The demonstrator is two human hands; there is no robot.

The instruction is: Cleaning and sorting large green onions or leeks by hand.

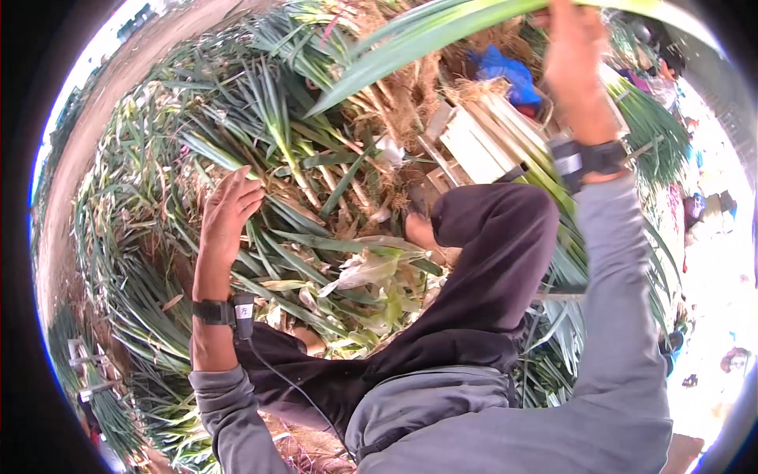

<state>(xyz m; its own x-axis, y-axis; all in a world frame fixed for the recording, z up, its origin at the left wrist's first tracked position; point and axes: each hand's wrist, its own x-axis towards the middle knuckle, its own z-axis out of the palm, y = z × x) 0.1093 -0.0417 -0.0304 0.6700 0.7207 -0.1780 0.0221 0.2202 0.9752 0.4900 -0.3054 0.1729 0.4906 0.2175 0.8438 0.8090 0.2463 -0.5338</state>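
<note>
My right hand [575, 55] is raised high at the upper right and is closed on a long green leaf [410, 43] that arcs leftward across the top of the view. My left hand [227, 212] hangs open over a heap of long green leaves [268, 134], fingers spread, close to the leaves and holding nothing. Both wrists carry a dark strap with a small device. My raised knee in dark trousers [497, 245] sits between the two arms.
Cut green leaves and dry straw cover the ground on the left and centre. A pale wooden crate [478, 138] and a blue bag [505, 73] lie beyond my knee. Other people are partly visible at the far right edge.
</note>
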